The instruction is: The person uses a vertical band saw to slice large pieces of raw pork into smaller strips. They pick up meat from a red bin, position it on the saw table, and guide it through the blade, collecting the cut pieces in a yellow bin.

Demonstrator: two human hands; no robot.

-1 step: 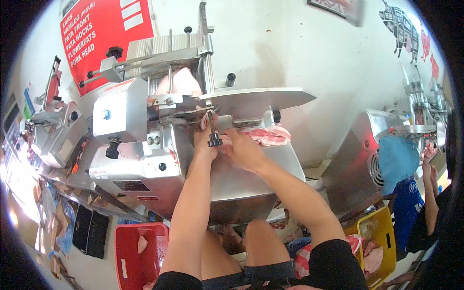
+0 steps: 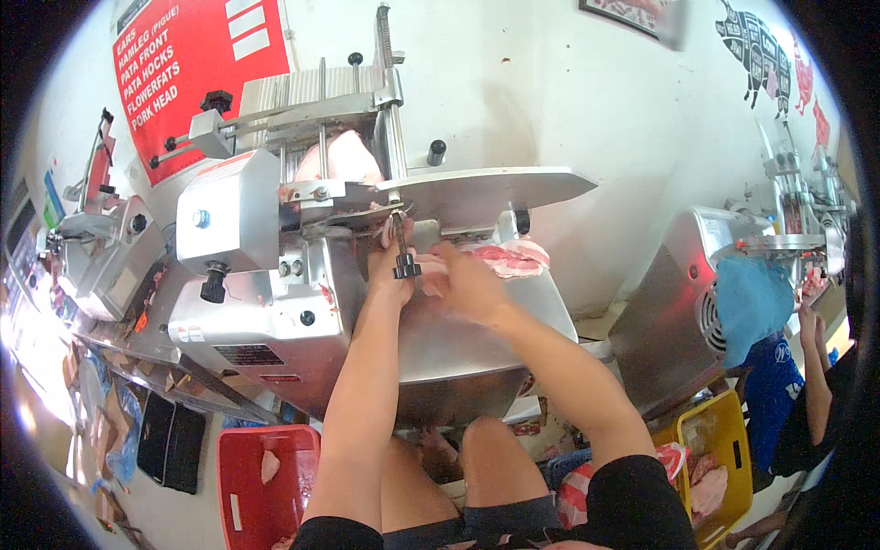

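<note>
A red rectangular sign (image 2: 197, 64) with white lettering hangs upper left, above the steel slicer (image 2: 275, 275). At centre frame, the left hand (image 2: 392, 266) has its fingers closed by a black knob (image 2: 406, 268). The right hand (image 2: 472, 284) has its fingers curled on pink sliced meat (image 2: 509, 258). A red crate (image 2: 261, 486) sits lower left.

Slicer body (image 2: 275, 312): brushed metal, dull sheen, smeared.
Knobs (image 2: 406, 268): black matt plastic.
Meat slices (image 2: 509, 258): wet, glossy.
Crate (image 2: 247, 486) at seven o'clock: smooth red plastic.
</note>
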